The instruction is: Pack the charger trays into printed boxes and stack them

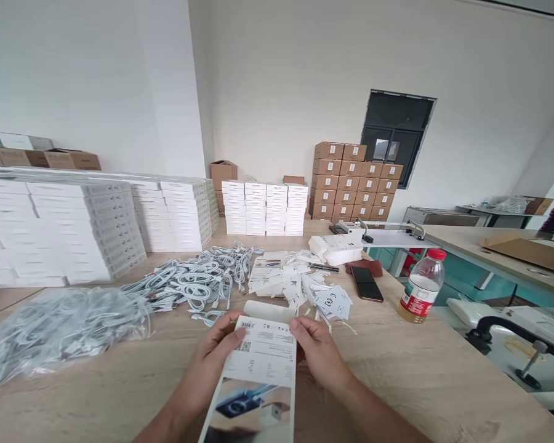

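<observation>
A flat white printed carton [261,363] is held up in front of me, with a barcode, small text and a product picture on its face. Its top flap [270,311] stands folded back. My left hand [219,351] grips the upper left edge, thumb across the front. At the upper right corner, my right hand [316,347] pinches the edge by the flap. Just beyond lies a loose heap of white paper cards [300,280]. A pile of coiled white cables [203,277] spreads to its left.
White boxes [55,231] are stacked on the left and at the back [265,209]. A clear bag of cables [69,326] lies front left. To the right are a phone [366,283] and a red-capped bottle [423,286]. Brown cartons [346,181] stand by the wall.
</observation>
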A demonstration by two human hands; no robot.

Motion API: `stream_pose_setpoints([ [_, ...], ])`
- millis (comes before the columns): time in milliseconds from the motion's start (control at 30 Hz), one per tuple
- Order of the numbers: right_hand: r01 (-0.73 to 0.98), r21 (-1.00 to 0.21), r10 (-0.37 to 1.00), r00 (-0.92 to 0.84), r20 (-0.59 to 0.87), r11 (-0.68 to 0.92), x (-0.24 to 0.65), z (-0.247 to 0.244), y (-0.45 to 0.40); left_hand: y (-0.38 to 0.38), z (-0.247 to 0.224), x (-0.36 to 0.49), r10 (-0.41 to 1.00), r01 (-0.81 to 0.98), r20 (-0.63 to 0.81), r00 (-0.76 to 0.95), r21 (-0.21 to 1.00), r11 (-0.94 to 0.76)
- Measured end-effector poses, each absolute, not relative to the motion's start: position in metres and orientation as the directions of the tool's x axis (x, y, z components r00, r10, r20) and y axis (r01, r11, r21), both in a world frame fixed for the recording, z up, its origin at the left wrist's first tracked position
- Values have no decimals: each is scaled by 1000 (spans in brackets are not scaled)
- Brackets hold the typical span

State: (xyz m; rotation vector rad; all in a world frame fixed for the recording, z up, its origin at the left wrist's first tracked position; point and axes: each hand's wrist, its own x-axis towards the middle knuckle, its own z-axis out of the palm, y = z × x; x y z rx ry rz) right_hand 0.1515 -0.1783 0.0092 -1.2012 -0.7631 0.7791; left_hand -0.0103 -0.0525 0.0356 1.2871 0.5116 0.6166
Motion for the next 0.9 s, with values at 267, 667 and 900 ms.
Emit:
stream_pose_setpoints([
  [267,-107,-974,828,549,110,200,159,14,-181,-54,38,-11,558,-145,-40,829,948,283],
  [667,-174,-976,866,498,31,135,161,12,-183,-57,39,-13,431,-19,-60,901,984,176],
  [900,-305,-952,920,365,-143,-27,156,13,-184,-60,37,-11,359,-10,-27,933,995,103],
])
